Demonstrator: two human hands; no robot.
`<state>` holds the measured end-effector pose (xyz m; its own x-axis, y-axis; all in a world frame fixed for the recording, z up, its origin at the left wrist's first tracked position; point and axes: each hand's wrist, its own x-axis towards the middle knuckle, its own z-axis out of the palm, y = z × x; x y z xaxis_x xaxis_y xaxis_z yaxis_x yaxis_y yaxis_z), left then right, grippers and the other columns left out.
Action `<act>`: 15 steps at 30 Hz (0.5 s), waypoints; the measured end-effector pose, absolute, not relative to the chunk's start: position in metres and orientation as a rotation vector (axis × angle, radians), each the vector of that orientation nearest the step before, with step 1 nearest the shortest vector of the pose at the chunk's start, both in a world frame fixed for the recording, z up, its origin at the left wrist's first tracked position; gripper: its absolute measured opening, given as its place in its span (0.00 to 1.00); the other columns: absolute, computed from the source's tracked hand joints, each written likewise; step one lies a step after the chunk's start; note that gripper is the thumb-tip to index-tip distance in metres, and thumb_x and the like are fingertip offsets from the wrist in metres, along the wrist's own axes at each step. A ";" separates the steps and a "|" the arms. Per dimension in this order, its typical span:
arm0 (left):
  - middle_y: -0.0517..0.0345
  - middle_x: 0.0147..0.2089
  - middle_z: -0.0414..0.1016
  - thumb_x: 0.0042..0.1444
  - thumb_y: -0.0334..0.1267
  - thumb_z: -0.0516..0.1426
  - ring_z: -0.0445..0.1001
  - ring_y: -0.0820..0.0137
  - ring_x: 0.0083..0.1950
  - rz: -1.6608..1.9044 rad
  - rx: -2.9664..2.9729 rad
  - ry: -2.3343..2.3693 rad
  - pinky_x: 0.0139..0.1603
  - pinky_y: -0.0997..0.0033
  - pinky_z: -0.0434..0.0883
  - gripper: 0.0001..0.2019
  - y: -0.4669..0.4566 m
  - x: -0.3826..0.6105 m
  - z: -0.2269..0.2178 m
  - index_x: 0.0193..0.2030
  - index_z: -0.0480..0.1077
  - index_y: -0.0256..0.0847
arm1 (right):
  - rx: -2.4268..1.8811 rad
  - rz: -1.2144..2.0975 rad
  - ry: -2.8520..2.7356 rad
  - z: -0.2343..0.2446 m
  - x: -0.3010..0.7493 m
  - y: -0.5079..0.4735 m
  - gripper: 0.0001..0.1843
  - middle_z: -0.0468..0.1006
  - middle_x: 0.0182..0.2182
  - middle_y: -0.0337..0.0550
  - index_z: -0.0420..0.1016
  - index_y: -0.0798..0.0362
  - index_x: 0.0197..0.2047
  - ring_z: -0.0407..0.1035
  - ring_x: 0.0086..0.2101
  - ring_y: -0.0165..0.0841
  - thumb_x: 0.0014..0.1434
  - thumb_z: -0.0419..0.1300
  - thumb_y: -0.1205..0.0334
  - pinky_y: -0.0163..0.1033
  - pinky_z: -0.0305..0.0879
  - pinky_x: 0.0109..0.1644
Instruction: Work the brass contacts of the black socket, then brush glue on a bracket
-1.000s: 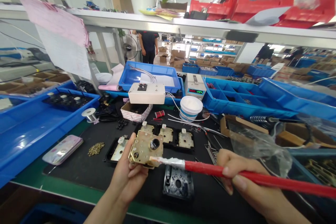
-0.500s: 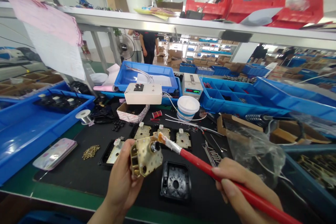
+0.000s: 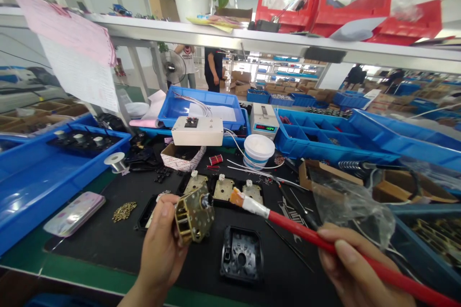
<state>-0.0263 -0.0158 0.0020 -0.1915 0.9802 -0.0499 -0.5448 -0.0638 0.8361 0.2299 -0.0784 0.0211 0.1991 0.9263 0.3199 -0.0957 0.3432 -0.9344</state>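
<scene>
Since half a second back, the brush tip has pulled away from the brass gear mechanism (image 3: 193,219) and now sits off to its right, clear of it, and the mechanism has turned more edge-on to the camera.

Going left to right: big blue tray (image 3: 43,177) on the far left, with a flat pink case (image 3: 74,214) lying on the green bench edge below it and a little heap of brass screws (image 3: 124,211) just beside that on the black mat (image 3: 108,244). Then the left hand (image 3: 162,254), fingers curled around the brass gear mechanism, thumb up along its left edge, holding it above the mat. Behind it sits a row of similar brass plates (image 3: 223,188) in black holders. A black plastic housing (image 3: 240,255) lies on the mat just right of the held part. The red-handled brush (image 3: 306,234) slants up-left, its orange bristle tip hanging over the mat near the plates. The right hand (image 3: 356,273) grips the handle at lower right, fingers closed round it. A white tub (image 3: 258,149) stands further back, with crumpled clear plastic wrap (image 3: 351,201) at right.
</scene>
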 end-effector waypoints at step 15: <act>0.62 0.24 0.57 0.44 0.58 0.62 0.56 0.78 0.22 1.382 0.607 0.960 0.21 0.83 0.54 0.27 -0.022 -0.030 -0.004 0.37 0.56 0.39 | -1.070 0.669 -1.010 0.044 0.299 0.062 0.26 0.65 0.22 0.43 0.68 0.59 0.31 0.55 0.21 0.30 0.45 0.72 0.45 0.26 0.51 0.19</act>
<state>-0.0300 -0.0224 -0.0041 -0.0761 0.9757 -0.2053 -0.5332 0.1342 0.8353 0.2988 0.0622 0.0442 0.4125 0.8461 0.3376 0.0187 0.3626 -0.9318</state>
